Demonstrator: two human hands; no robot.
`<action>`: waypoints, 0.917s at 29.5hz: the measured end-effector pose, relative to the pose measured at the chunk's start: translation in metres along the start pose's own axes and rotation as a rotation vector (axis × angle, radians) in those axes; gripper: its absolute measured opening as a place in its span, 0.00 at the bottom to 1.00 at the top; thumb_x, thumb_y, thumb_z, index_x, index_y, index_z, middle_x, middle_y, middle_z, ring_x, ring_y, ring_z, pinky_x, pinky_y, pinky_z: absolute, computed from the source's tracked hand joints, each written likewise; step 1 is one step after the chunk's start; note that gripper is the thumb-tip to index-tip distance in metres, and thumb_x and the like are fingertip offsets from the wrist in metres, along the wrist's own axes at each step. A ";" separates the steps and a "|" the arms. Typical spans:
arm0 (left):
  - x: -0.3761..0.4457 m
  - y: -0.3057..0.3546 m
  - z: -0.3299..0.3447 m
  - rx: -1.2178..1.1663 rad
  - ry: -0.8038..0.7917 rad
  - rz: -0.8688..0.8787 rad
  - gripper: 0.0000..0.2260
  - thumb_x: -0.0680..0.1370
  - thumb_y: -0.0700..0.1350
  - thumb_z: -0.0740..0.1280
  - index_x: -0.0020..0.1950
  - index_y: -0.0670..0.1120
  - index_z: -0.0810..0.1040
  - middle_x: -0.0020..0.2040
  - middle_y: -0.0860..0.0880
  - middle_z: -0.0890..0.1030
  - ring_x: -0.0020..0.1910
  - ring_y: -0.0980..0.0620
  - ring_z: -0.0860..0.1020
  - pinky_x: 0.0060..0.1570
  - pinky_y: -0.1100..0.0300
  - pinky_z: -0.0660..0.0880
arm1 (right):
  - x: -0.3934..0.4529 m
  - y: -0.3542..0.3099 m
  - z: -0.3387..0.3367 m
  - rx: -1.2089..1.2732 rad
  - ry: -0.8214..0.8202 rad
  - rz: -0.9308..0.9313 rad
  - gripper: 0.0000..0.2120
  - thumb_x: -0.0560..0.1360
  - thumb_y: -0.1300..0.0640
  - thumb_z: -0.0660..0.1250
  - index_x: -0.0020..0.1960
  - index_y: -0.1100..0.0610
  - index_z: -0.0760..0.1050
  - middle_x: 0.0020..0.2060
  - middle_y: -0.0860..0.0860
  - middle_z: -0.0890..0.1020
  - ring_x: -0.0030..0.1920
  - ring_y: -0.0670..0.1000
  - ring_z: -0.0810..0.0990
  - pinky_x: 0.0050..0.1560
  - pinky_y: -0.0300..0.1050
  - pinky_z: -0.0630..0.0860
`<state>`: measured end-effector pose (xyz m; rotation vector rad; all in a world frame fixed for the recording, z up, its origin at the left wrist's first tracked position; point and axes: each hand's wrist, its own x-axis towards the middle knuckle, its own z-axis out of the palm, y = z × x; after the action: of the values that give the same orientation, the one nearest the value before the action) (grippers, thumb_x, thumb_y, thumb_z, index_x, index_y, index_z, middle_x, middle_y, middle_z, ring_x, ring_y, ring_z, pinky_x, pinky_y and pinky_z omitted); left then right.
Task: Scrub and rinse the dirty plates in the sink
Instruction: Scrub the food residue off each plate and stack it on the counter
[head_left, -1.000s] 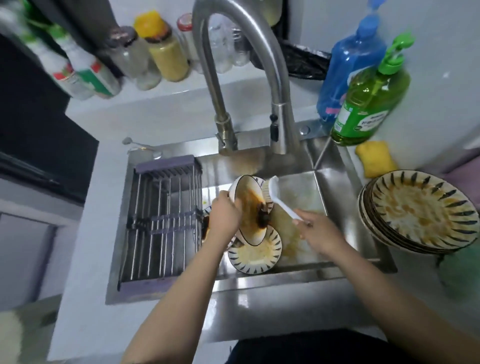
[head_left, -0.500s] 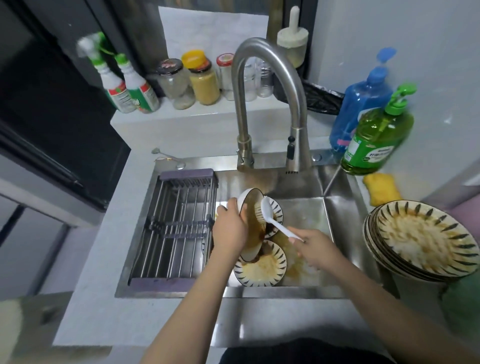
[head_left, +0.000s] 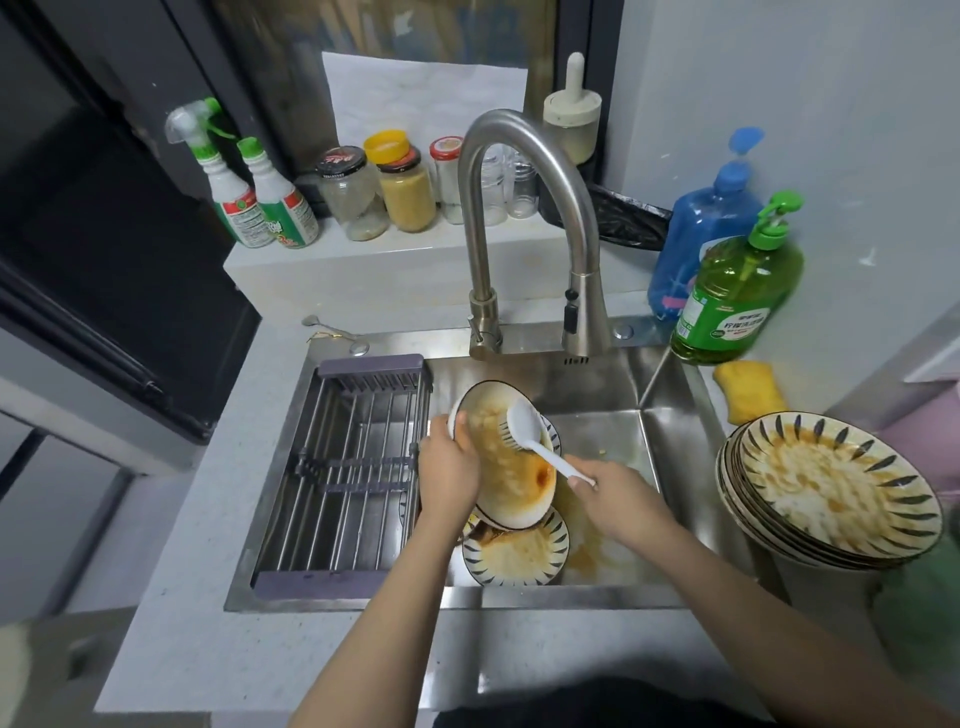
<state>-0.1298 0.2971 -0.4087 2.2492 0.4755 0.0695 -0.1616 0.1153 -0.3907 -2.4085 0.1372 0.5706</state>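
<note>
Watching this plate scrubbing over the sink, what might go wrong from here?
The left hand holds the tilted plate only by its rim while the right hand pushes the brush against it; a slip could drop it onto the plates below. The greasy orange sauce probably makes that rim slick. The stack of dirty plates sits close to the sink's right edge, where the right elbow might knock it.

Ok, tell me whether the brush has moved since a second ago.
Yes. The brush head has shifted left, from under the faucet spout toward the rack, onto the held plate.
</note>
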 end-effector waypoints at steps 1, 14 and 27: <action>-0.001 -0.002 0.001 -0.072 -0.003 -0.060 0.20 0.84 0.52 0.51 0.63 0.39 0.72 0.57 0.37 0.77 0.57 0.37 0.76 0.50 0.54 0.69 | 0.001 -0.004 -0.001 -0.059 0.009 -0.011 0.18 0.81 0.51 0.55 0.69 0.40 0.68 0.39 0.47 0.79 0.36 0.51 0.76 0.32 0.42 0.68; -0.021 -0.022 0.011 -0.515 -0.031 -0.496 0.26 0.83 0.58 0.49 0.74 0.43 0.65 0.71 0.43 0.69 0.71 0.43 0.67 0.71 0.49 0.62 | -0.025 -0.041 -0.070 -0.857 -0.132 -0.091 0.13 0.77 0.58 0.57 0.57 0.48 0.75 0.38 0.45 0.72 0.39 0.50 0.72 0.36 0.41 0.65; -0.027 -0.020 0.001 -0.599 -0.041 -0.441 0.26 0.82 0.59 0.51 0.76 0.46 0.63 0.74 0.47 0.66 0.73 0.47 0.64 0.71 0.52 0.59 | -0.028 -0.031 -0.075 -0.908 -0.057 -0.202 0.17 0.79 0.59 0.55 0.63 0.45 0.73 0.33 0.45 0.68 0.39 0.50 0.73 0.35 0.42 0.66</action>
<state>-0.1606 0.2989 -0.4217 1.5248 0.7990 -0.0565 -0.1518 0.0920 -0.3091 -3.2074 -0.4892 0.7036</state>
